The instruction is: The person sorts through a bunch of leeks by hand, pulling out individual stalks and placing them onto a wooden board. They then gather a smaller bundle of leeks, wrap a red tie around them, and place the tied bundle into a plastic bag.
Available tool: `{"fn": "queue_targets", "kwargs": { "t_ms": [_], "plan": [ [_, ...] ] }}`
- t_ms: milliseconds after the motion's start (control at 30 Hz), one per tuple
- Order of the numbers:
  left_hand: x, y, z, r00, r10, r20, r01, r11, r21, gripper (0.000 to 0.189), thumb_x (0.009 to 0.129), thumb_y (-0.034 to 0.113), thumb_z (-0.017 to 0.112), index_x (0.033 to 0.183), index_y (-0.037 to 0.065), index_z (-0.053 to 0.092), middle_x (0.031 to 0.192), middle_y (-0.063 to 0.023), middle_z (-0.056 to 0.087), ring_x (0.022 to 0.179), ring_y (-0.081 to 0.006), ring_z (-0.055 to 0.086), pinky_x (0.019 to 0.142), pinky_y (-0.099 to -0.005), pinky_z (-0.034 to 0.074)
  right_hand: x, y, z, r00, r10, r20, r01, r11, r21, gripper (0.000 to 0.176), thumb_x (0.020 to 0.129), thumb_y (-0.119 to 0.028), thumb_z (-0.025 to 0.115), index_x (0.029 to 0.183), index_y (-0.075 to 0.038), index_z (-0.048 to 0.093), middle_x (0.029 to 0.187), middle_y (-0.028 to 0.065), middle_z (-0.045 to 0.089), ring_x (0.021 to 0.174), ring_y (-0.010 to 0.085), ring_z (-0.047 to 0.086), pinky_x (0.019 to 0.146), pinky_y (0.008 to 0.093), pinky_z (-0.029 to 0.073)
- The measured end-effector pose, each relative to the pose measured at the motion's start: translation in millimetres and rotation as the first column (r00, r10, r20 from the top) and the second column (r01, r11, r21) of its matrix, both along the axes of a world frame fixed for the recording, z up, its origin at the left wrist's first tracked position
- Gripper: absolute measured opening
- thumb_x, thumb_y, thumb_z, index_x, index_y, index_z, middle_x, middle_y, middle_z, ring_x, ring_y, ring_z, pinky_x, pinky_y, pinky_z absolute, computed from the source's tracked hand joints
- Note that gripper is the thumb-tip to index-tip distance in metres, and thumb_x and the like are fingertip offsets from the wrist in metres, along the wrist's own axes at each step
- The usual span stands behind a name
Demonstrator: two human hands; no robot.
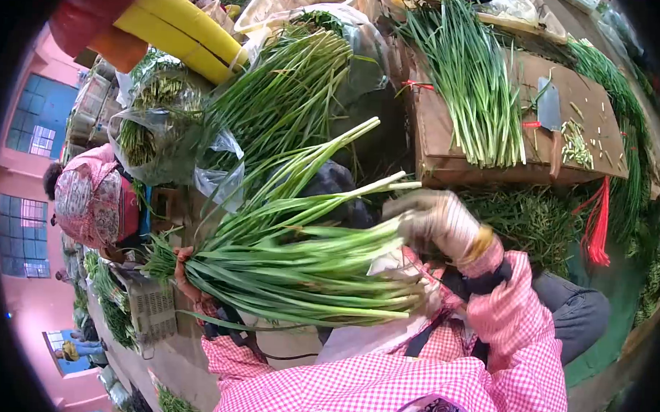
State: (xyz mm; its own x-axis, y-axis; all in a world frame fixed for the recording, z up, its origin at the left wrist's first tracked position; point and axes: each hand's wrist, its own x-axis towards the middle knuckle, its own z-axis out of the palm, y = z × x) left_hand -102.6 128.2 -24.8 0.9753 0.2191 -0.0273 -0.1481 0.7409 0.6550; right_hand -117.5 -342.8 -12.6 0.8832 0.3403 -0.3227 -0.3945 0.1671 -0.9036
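Observation:
A large bunch of garlic chives (305,267) lies across my lap, with green leaves to the left and pale stem ends to the right. My left hand (185,275) is closed round the leafy end, partly hidden by the leaves. My right hand (438,219), in a pale knitted glove, is at the pale stem ends. Its fingers are smeared by motion, so whether they grip a stem cannot be told. A few stalks (348,137) stick out above the bunch towards the upper right.
On a brown box (487,150) lie another bunch of chives (471,87), a cleaver (549,112) and cut stem bits (575,147). Red ties (599,225) hang from its edge. More chives (284,86) are heaped ahead. A person (91,195) sits at left near a crate (152,309).

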Motion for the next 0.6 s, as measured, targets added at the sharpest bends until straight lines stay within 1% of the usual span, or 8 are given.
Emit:
{"fn": "queue_targets", "kwargs": {
  "t_ms": [67,133,233,333,400,433,533,600],
  "plan": [
    [6.8,-0.7,1.9,0.992,-0.073,0.102,0.081,0.994,-0.078,0.025,0.081,0.005,0.052,0.106,0.008,0.047,0.088,-0.0025,0.051,0.092,-0.0129,0.050,0.091,-0.0327,0.038,32.2,4.2,21.5,0.911,-0.397,0.108,0.346,0.881,0.322,0.033,0.072,-0.010,0.063,0.102,0.002,0.059,0.081,0.0061,0.063,0.058,0.0090,0.055,0.054,0.0213,0.046],
    [10.8,-19.6,8.8,0.936,-0.223,0.273,0.295,0.919,-0.260,0.028,0.080,0.003,0.053,0.107,0.007,0.046,0.088,-0.0026,0.050,0.096,-0.0142,0.049,0.094,-0.0343,0.036,61.4,-10.8,12.2,0.819,-0.573,0.016,0.510,0.741,0.437,0.032,0.073,-0.008,0.062,0.103,0.002,0.059,0.079,0.0048,0.063,0.059,0.0079,0.055,0.053,0.0205,0.044],
    [13.9,-30.3,11.5,0.919,-0.218,0.328,0.255,0.964,-0.073,0.024,0.083,0.007,0.050,0.106,0.008,0.046,0.090,-0.0017,0.050,0.091,-0.0145,0.049,0.090,-0.0326,0.037,39.0,-23.2,-3.1,0.965,-0.238,0.113,0.260,0.928,-0.265,0.027,0.073,-0.006,0.063,0.099,0.001,0.062,0.077,0.0043,0.064,0.058,0.0063,0.054,0.051,0.0197,0.042],
    [8.2,-18.2,-1.4,0.943,-0.143,0.301,0.148,0.989,0.005,0.022,0.084,0.007,0.049,0.105,0.010,0.045,0.089,-0.0014,0.050,0.091,-0.0150,0.049,0.090,-0.0357,0.037,-4.1,-43.4,-3.6,0.959,-0.261,-0.110,0.248,0.961,-0.123,0.020,0.075,-0.008,0.063,0.094,-0.002,0.065,0.072,0.0031,0.063,0.054,0.0067,0.054,0.051,0.0205,0.045],
    [7.6,-15.5,-2.9,0.959,-0.111,0.261,0.116,0.993,-0.001,0.022,0.084,0.007,0.049,0.105,0.011,0.045,0.088,-0.0004,0.050,0.091,-0.0150,0.049,0.092,-0.0375,0.036,-12.9,-52.4,-5.3,0.980,-0.172,-0.100,0.145,0.962,-0.232,0.019,0.077,-0.007,0.062,0.095,-0.003,0.065,0.073,0.0031,0.063,0.053,0.0058,0.053,0.049,0.0205,0.044],
    [11.2,-17.0,-3.4,0.918,-0.195,0.345,0.226,0.973,-0.050,0.030,0.078,0.005,0.054,0.105,0.011,0.043,0.090,0.0002,0.049,0.098,-0.0160,0.048,0.095,-0.0492,0.033,-9.6,-51.1,-9.5,0.985,-0.140,-0.097,0.084,0.896,-0.437,0.022,0.076,-0.011,0.063,0.097,-0.004,0.064,0.080,0.0067,0.065,0.063,0.0120,0.058,0.059,0.0256,0.048],
    [14.0,-32.6,3.6,0.901,-0.200,0.386,0.272,0.952,-0.141,0.031,0.078,0.005,0.052,0.106,0.012,0.042,0.089,0.0017,0.049,0.098,-0.0151,0.048,0.095,-0.0533,0.032,9.2,-41.0,-4.8,0.802,-0.049,0.595,0.454,0.698,-0.554,0.026,0.075,-0.017,0.065,0.097,-0.003,0.064,0.088,0.0101,0.065,0.078,0.0211,0.061,0.073,0.0307,0.048],
    [15.8,-32.8,0.6,0.881,-0.188,0.433,0.276,0.949,-0.151,0.031,0.077,0.007,0.053,0.105,0.013,0.042,0.088,0.0030,0.049,0.096,-0.0143,0.048,0.095,-0.0499,0.033,14.1,-17.7,13.1,0.780,0.112,0.616,0.337,0.754,-0.564,0.027,0.076,-0.019,0.062,0.099,-0.004,0.063,0.093,0.0123,0.063,0.087,0.0258,0.060,0.080,0.0332,0.045]
  ]
}}
